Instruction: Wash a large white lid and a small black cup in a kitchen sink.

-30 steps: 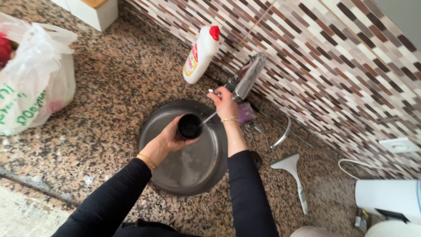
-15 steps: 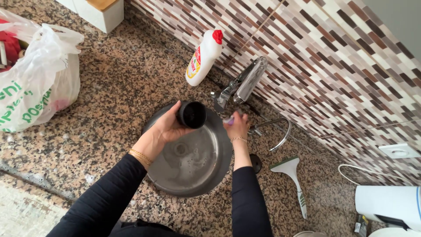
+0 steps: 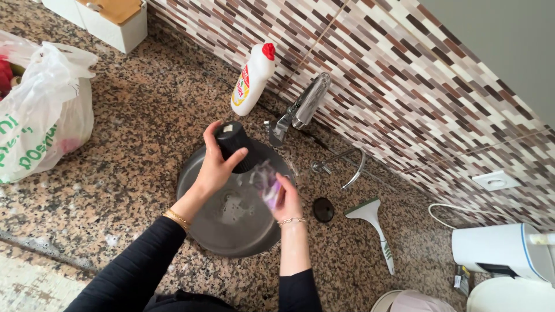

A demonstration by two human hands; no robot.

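Observation:
My left hand grips a black cylindrical cup, tilted above the far left rim of the round steel sink. My right hand holds a purple sponge over the sink's right side, just right of the cup and blurred by motion. Both arms wear black sleeves, with bracelets at the wrists. The chrome tap stands just beyond the sink.
A white bottle with a red cap stands by the tiled wall. On the granite counter lie a white squeegee, a black plug, a plastic bag at left and a white appliance at right.
My right hand left the tap, took up the purple sponge and brought it over the sink. My left hand lifted the black cup from the basin's middle to the far rim.

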